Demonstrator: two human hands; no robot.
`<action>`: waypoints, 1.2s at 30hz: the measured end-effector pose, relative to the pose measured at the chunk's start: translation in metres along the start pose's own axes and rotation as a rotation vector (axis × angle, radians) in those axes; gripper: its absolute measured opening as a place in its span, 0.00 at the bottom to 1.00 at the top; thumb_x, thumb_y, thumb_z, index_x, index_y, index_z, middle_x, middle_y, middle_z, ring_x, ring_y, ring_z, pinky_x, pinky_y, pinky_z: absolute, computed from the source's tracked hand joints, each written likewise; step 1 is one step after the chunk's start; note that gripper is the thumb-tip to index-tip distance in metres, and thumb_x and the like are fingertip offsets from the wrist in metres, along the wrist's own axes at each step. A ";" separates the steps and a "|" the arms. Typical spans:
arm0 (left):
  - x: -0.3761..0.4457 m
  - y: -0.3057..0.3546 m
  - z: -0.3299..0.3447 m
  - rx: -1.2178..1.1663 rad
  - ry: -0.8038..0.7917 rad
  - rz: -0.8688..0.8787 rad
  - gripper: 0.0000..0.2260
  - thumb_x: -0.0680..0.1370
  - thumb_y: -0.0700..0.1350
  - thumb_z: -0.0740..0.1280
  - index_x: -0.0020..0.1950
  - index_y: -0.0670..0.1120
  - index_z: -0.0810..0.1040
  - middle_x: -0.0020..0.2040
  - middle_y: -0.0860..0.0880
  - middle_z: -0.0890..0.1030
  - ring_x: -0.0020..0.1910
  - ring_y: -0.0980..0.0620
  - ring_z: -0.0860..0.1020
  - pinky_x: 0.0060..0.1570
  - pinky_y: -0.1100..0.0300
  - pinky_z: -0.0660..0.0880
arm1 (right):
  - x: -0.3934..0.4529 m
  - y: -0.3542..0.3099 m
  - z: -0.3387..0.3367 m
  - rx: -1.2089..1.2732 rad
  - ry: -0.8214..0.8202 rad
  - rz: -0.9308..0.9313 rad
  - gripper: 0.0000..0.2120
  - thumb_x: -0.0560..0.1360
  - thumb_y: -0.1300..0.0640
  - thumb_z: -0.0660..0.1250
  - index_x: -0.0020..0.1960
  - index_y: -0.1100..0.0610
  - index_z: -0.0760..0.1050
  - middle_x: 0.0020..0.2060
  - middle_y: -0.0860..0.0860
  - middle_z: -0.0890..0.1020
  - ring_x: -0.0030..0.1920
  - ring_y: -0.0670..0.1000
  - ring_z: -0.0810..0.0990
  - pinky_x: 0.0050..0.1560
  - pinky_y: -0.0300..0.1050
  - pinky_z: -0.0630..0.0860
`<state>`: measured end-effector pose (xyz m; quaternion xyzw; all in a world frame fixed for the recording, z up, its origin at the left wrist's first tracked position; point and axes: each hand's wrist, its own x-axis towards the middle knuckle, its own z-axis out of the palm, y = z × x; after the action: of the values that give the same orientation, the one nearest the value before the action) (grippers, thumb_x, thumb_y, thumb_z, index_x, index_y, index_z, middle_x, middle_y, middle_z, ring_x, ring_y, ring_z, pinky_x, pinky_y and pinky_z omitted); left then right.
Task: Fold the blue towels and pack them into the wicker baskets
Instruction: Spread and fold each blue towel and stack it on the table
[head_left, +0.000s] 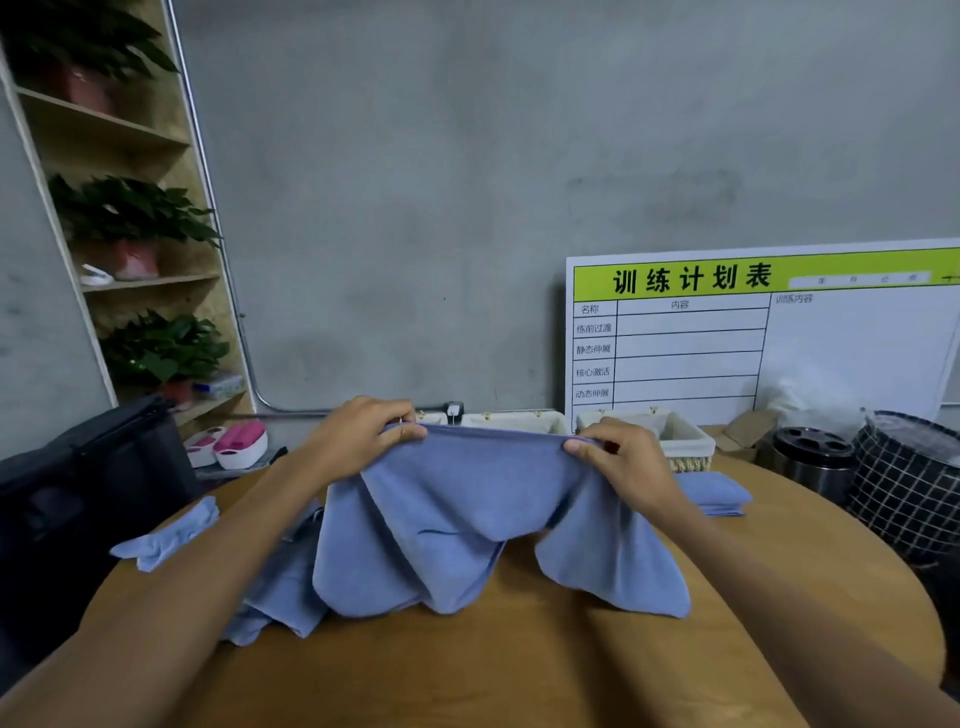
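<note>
Holding blue towel (467, 519) up over tabletop (519, 675) middle: left hand (363, 441), right hand (618, 462) well apart, each pinching top hem. Cloth soft, light, floppy; lower edge sags onto wood; best gripped at corners. Crumpled towel (166, 538) at left edge, folded stack (717, 493) toward right edge. Two wicker baskets (680, 441) at far edge. Steel canister (813, 462) far right.

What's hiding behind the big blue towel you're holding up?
Behind the held towel you can see the tops of two wicker baskets with pale liners, and the grey wall. The towel covers their fronts and most of their insides, so what's in them can't be seen.
</note>
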<state>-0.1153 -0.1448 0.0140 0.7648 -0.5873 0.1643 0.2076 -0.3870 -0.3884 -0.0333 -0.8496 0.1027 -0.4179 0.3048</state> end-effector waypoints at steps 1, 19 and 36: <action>0.000 0.003 -0.004 0.050 0.016 -0.017 0.21 0.73 0.74 0.54 0.40 0.58 0.71 0.36 0.54 0.79 0.39 0.52 0.76 0.43 0.52 0.74 | 0.003 -0.002 -0.002 -0.011 0.021 0.009 0.18 0.74 0.56 0.74 0.31 0.39 0.76 0.33 0.43 0.75 0.38 0.42 0.75 0.41 0.34 0.66; 0.014 0.009 -0.055 0.090 0.025 0.015 0.27 0.71 0.73 0.53 0.41 0.50 0.74 0.33 0.56 0.76 0.37 0.58 0.74 0.39 0.57 0.68 | 0.036 -0.002 -0.066 -0.422 -0.081 0.210 0.30 0.73 0.33 0.67 0.36 0.61 0.72 0.26 0.51 0.72 0.30 0.50 0.71 0.33 0.45 0.66; -0.041 0.016 -0.114 0.224 0.275 0.024 0.28 0.74 0.74 0.52 0.40 0.50 0.75 0.34 0.52 0.78 0.38 0.47 0.78 0.38 0.52 0.74 | 0.035 -0.043 -0.130 -0.435 -0.076 0.115 0.21 0.71 0.33 0.69 0.33 0.50 0.78 0.25 0.45 0.76 0.32 0.48 0.75 0.35 0.45 0.67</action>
<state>-0.1421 -0.0559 0.0936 0.7464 -0.5404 0.3345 0.1976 -0.4689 -0.4252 0.0760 -0.9032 0.2272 -0.3358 0.1412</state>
